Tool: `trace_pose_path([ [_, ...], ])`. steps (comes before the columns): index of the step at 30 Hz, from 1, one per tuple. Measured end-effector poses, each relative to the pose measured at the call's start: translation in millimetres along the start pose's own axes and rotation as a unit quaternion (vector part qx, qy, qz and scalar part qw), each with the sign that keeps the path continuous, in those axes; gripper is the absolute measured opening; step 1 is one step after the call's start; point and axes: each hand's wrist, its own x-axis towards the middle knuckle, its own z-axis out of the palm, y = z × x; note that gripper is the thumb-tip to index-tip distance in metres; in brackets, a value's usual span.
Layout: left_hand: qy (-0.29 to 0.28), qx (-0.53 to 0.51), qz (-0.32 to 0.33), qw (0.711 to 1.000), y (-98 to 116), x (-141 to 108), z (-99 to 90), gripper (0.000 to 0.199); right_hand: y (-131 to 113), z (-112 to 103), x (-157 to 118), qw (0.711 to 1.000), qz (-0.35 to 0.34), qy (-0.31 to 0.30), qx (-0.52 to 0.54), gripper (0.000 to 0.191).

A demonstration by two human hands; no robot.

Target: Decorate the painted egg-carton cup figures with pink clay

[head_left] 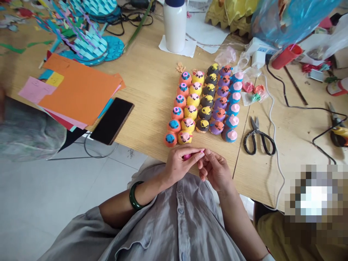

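Observation:
Close to the table's front edge, my left hand point(178, 163) is closed around a lump of bright pink modelling clay point(187, 157), partly hidden by the fingers. My right hand point(217, 172) meets the left fingertips, its thumb and forefinger pinched at a tiny pink bit of the same clay. Just beyond both hands stand rows of small egg-shaped clay figures point(206, 113) with little faces, in orange, yellow, black, purple and blue. Several orange ones at the left have blue faces, some topped with pink rings. The blue ones at the right carry pale pink tops.
Black-handled scissors point(257, 137) lie right of the figures, beside a white cable point(277, 163). A phone point(112, 120) and orange paper sheets point(81, 90) are at left. Behind stand a white bottle point(175, 29) and blue woven paper crafts point(91, 45). Another person sits at right.

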Motion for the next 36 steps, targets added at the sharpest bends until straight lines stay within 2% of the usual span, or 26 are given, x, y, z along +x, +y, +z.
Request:
trace_pose_path([
  [4, 0.026, -0.018, -0.02, 0.999, -1.7, -0.1, 1.0, 0.015, 1.0, 1.1, -0.9, 1.0, 0.003, -0.017, 0.006, 0.035],
  [9, 0.013, -0.03, -0.013, 0.999, -0.6, -0.6, 0.4, 0.012, -0.7, 1.3, -2.2, 0.999, 0.012, -0.026, 0.037, 0.032],
  [14, -0.009, -0.016, 0.004, 1.0, -1.3, -1.5, -2.1, 0.026, -0.4, 2.5, -1.7, 0.999, 0.007, 0.005, 0.031, 0.032],
  [19, 0.024, -0.001, 0.003, 1.0, -2.1, -2.3, -2.7, 0.008, 1.3, 4.4, -1.5, 1.0, -0.008, 0.006, 0.004, 0.037],
  [24, 0.034, -0.01, -0.01, 0.999, 0.0, -1.6, -3.6, 0.018, 0.5, 5.3, -3.1, 1.0, 0.001, -0.005, 0.005, 0.034],
  [28, -0.002, -0.01, -0.013, 1.0, -0.3, -2.1, -3.9, 0.028, 0.6, 6.0, -3.2, 1.0, 0.0, 0.01, 0.01, 0.036],
  [30, -0.014, -0.008, -0.007, 1.0, -0.8, -2.9, -3.7, 0.025, 1.7, 5.8, -3.0, 1.0, -0.007, 0.012, 0.0, 0.034],
  [33, 0.003, 0.001, -0.003, 1.0, -1.5, -3.6, -3.3, 0.016, 3.8, 4.7, -3.1, 0.999, -0.015, 0.006, -0.027, 0.035],
  [36, 0.025, 0.013, -0.002, 1.0, -2.7, -3.6, -3.2, 0.015, 4.8, 3.8, -4.8, 0.996, -0.054, 0.039, -0.06, 0.034],
])
